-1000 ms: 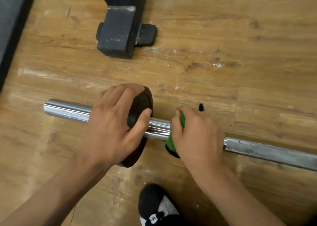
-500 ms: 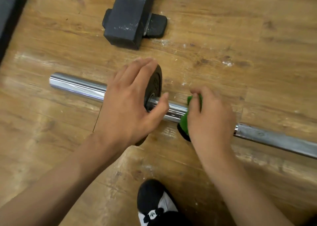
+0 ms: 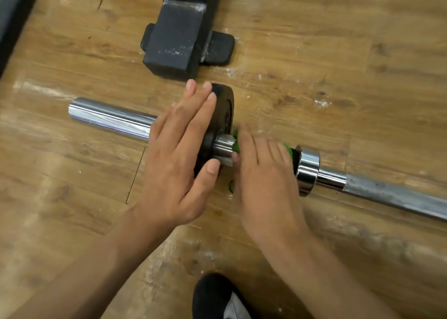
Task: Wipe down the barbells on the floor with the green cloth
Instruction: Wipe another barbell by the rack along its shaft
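A chrome barbell (image 3: 108, 120) lies across the wooden floor, and a small black weight plate (image 3: 225, 110) sits on its sleeve. My left hand (image 3: 179, 163) lies flat against the plate's left face, fingers straight, thumb on the near rim. Just right of the plate, my right hand (image 3: 263, 180) grips the green cloth (image 3: 287, 149) wrapped round the sleeve. The cloth shows only at the hand's edges. A shiny collar (image 3: 307, 171) stands right of that hand, and the dull shaft (image 3: 399, 195) runs off to the right.
A black metal equipment foot (image 3: 174, 40) with a rubber pad stands just behind the plate. A dark mat edge (image 3: 9, 8) runs along the far left. My black-and-white shoe (image 3: 212, 294) is at the bottom centre, close below my hands.
My right hand has slid the cloth leftward along the sleeve up to the plate, uncovering the collar. My left hand's fingers have gone from curled over the plate to straight against it.
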`<control>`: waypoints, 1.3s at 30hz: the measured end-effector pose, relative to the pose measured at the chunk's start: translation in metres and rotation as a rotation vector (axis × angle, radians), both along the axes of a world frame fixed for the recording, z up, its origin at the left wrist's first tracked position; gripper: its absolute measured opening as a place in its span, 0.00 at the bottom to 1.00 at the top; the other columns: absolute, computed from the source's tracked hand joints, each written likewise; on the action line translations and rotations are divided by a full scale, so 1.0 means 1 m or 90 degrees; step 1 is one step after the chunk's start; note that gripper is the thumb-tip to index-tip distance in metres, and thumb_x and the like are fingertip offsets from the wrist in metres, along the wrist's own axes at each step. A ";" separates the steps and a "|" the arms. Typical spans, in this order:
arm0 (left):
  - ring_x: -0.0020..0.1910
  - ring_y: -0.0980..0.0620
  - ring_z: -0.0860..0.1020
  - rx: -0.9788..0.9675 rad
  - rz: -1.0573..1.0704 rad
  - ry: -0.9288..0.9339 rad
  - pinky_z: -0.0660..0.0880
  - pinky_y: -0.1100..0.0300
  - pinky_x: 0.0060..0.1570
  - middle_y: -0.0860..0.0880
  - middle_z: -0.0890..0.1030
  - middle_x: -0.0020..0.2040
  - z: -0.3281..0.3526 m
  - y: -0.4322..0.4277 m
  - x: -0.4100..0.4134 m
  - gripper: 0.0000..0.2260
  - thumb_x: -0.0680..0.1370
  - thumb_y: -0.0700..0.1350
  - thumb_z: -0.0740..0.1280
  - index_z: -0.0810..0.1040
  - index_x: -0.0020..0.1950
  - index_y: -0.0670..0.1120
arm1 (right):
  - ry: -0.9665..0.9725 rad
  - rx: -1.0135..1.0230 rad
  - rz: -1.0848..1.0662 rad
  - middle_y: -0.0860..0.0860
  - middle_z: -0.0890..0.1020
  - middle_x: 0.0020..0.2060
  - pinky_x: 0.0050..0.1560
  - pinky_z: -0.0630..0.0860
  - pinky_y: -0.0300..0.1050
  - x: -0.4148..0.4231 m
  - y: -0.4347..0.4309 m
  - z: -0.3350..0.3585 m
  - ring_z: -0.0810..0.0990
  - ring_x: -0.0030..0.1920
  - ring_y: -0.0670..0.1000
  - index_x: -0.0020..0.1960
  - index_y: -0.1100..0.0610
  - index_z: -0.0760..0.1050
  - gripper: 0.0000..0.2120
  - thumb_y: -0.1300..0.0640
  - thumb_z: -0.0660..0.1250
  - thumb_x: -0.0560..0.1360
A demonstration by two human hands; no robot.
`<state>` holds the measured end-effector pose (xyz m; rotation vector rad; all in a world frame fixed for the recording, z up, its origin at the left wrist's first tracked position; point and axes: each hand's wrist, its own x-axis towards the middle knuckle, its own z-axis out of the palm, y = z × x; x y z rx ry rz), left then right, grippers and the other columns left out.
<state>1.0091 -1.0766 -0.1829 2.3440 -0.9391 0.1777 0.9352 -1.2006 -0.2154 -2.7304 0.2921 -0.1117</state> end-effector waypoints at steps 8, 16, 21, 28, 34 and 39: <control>0.81 0.39 0.63 -0.039 0.017 0.003 0.64 0.43 0.75 0.38 0.69 0.78 -0.003 -0.006 0.006 0.33 0.86 0.57 0.44 0.68 0.76 0.32 | 0.006 0.069 -0.093 0.56 0.83 0.58 0.69 0.71 0.52 0.037 0.025 0.003 0.81 0.60 0.56 0.71 0.62 0.74 0.21 0.57 0.68 0.80; 0.81 0.39 0.63 -0.050 0.016 0.000 0.64 0.41 0.75 0.37 0.70 0.77 -0.002 -0.009 0.008 0.34 0.86 0.58 0.45 0.69 0.75 0.32 | 0.122 0.034 -0.172 0.54 0.84 0.54 0.77 0.62 0.55 0.048 0.020 0.012 0.81 0.58 0.56 0.65 0.58 0.76 0.13 0.57 0.63 0.82; 0.82 0.39 0.62 -0.034 -0.016 0.005 0.65 0.39 0.74 0.37 0.69 0.77 0.000 -0.008 0.011 0.37 0.85 0.61 0.44 0.68 0.76 0.31 | 0.038 0.004 -0.069 0.59 0.80 0.65 0.78 0.62 0.55 0.015 0.006 0.006 0.78 0.68 0.58 0.74 0.64 0.70 0.24 0.62 0.68 0.79; 0.81 0.38 0.63 -0.040 -0.020 0.026 0.64 0.36 0.73 0.36 0.69 0.78 0.001 -0.014 0.028 0.40 0.85 0.63 0.41 0.68 0.76 0.30 | -0.001 0.050 -0.115 0.55 0.83 0.55 0.68 0.69 0.53 0.046 0.021 0.002 0.80 0.57 0.56 0.65 0.59 0.77 0.14 0.59 0.68 0.80; 0.82 0.40 0.62 -0.062 -0.016 0.051 0.64 0.38 0.74 0.36 0.68 0.78 -0.001 -0.015 0.025 0.40 0.85 0.63 0.39 0.68 0.76 0.31 | 0.038 0.057 -0.234 0.56 0.84 0.44 0.61 0.70 0.52 0.047 0.007 0.009 0.82 0.46 0.59 0.54 0.60 0.80 0.09 0.64 0.66 0.75; 0.82 0.40 0.62 -0.068 -0.029 0.060 0.63 0.38 0.75 0.36 0.68 0.78 0.000 -0.011 0.025 0.40 0.85 0.62 0.40 0.68 0.76 0.31 | 0.104 -0.010 -0.035 0.54 0.81 0.65 0.80 0.55 0.58 0.034 0.003 0.010 0.77 0.68 0.56 0.76 0.56 0.69 0.21 0.51 0.57 0.86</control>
